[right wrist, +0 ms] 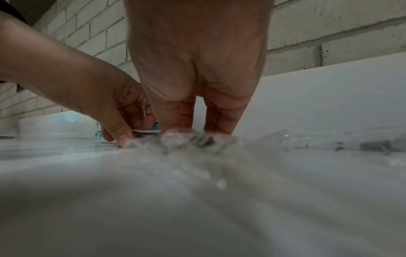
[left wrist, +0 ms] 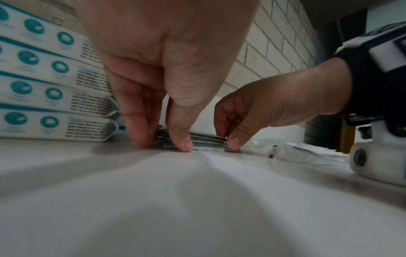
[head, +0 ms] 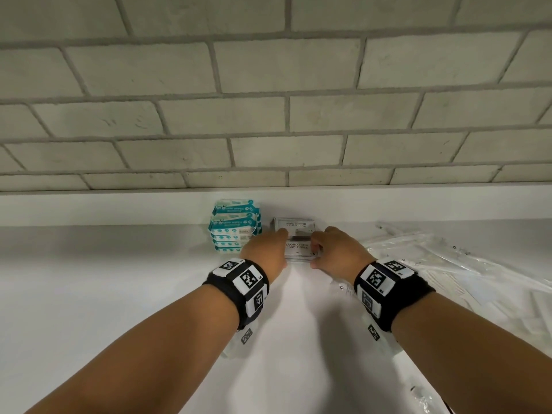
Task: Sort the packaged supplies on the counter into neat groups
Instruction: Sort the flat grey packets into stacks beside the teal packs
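Observation:
A low stack of white shampoo sachets [head: 298,249] lies on the white counter [head: 149,294], with a second sachet stack [head: 294,224] just behind it by the back ledge. My left hand [head: 268,249] holds the near stack's left front corner, thumb on the front edge and fingers down its left side [left wrist: 163,143]. My right hand [head: 324,249] grips the right front corner, its thumb tip on the counter [left wrist: 234,141]. The stack's layered edge [left wrist: 206,139] shows between the two hands. Teal-and-white wipes packs [head: 234,228] are piled just left of the sachets.
Clear plastic packets [head: 433,258] lie spread over the counter to the right, and one blurs the right wrist view [right wrist: 189,140]. A white ledge [head: 119,207] and a grey brick wall [head: 268,115] close off the back. The wipes pile [left wrist: 54,87] stands close to my left fingers.

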A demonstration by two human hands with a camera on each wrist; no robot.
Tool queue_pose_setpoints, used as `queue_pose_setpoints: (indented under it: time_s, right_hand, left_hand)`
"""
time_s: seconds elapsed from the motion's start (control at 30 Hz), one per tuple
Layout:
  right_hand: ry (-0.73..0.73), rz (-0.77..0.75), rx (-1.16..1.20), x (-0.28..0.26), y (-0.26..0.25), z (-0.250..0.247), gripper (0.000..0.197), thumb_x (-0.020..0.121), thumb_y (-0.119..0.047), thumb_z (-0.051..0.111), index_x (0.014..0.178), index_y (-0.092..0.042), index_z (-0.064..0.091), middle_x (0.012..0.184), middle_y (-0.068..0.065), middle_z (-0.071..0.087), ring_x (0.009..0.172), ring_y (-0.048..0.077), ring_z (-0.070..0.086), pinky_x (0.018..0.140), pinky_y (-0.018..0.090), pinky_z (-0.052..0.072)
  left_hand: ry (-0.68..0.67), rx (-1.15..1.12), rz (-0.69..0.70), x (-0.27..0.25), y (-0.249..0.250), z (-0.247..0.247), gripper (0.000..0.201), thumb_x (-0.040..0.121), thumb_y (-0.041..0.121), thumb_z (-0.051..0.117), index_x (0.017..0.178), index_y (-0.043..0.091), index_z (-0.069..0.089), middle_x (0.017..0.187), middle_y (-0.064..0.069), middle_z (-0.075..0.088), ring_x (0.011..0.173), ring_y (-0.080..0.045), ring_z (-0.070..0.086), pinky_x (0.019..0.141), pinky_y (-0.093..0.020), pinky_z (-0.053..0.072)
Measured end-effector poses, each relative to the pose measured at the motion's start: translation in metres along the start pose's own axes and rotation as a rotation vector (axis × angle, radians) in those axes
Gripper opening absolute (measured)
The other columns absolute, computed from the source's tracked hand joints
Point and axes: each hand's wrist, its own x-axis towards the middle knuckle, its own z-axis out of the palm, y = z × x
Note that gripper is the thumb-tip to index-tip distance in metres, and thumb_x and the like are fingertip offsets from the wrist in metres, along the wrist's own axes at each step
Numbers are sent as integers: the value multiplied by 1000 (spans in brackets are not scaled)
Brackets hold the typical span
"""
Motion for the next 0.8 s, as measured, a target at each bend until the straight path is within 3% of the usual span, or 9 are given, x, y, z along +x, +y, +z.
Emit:
queue_pose_setpoints:
  time_s: [0.13,0.4,0.57,0.67,0.73,0.8]
  right_hand:
    - [-4,4,9,0,-1,-1,30,77,-32,70,100,-16,59,99,2,47,91,22,54,77,29,45]
    - [-27,13,-19,1,0,-2,24,77,-28,70,94,-16,58,99,1,50,90,21,54,72,27,40]
    - [-73,35,43,-8,-2,-15,43,75,-32,70,111,-16,53,109,3,50,95,21,55,76,30,46]
    - [-103,50,76,-21,0,-38,42,84,-32,67,120,-19,49,112,0,47,87,16,54,70,27,44]
    - [-72,75,48,-32,12,-53,37,89,-32,60,123,-21,51,121,4,51,97,20,56,79,29,45]
    - [-78,140,-69,-47,33,-63,38,93,-31,54,129,-21,51,130,8,51,112,27,54,91,33,45]
  left_hand:
    - [-39,-62,-24,0,0,-4,39,87,22,66,117,8,47,114,-12,57,100,-31,59,84,-39,49]
    - [-47,-121,-68,-4,-1,-6,35,88,25,65,114,9,48,108,-10,62,95,-29,60,83,-38,50]
    - [-12,-124,-95,-9,0,-8,60,84,29,67,132,9,37,109,-9,63,95,-27,62,81,-37,51]
    - [61,-116,-86,-22,4,-12,46,86,31,65,119,10,41,95,-4,60,81,-22,58,70,-32,46]
    - [125,-67,-75,-36,7,-12,43,89,35,61,119,11,41,92,-1,59,82,-22,61,70,-31,47]
    - [150,-7,-58,-50,11,-8,48,91,39,57,127,11,40,103,-4,62,91,-23,64,73,-32,49]
